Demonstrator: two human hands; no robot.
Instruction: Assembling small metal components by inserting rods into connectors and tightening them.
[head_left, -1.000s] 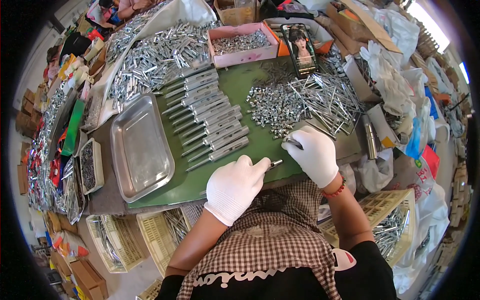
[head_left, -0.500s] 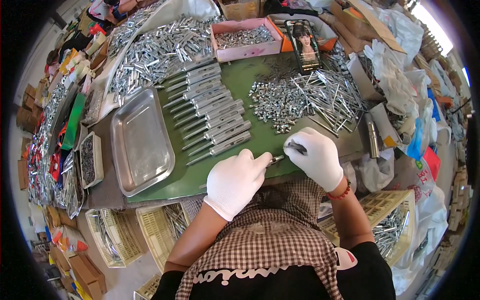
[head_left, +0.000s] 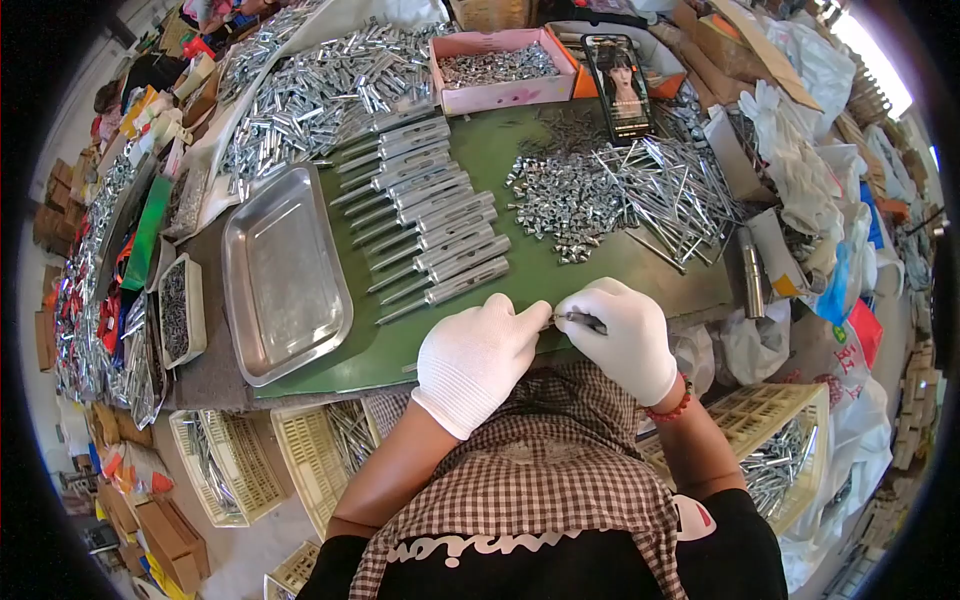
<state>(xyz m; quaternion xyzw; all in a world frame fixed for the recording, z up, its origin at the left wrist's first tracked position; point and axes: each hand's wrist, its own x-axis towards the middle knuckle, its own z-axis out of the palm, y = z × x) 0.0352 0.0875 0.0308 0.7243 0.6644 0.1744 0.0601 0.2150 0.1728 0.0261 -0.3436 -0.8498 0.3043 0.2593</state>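
Observation:
My left hand (head_left: 478, 362), in a white knit glove, is closed round a slim silver metal tube, mostly hidden by the glove. A thin rod end (head_left: 409, 369) pokes out on its left side. My gloved right hand (head_left: 622, 335) pinches a small dark metal piece (head_left: 584, 321), its kind unclear, right against the tube's end at my left fingertips. Just beyond my left hand lies a row of silver slotted tubes (head_left: 465, 268) with thin rods sticking out to the left. Past my right hand are a heap of small metal fittings (head_left: 565, 200) and a pile of long thin pins (head_left: 670, 195).
An empty steel tray (head_left: 238, 300) lies left on the green tabletop (head_left: 330, 375). Behind are a heap of metal tubes (head_left: 330, 90), a pink box (head_left: 505, 97) of small parts and a propped phone (head_left: 622, 90). A steel cylinder (head_left: 752, 275) stands right. Cream crates (head_left: 245, 470) sit below.
My right hand has moved left, bringing the dark piece up to the tube's end, so the gap between my hands has closed. My left hand stays nearly in place.

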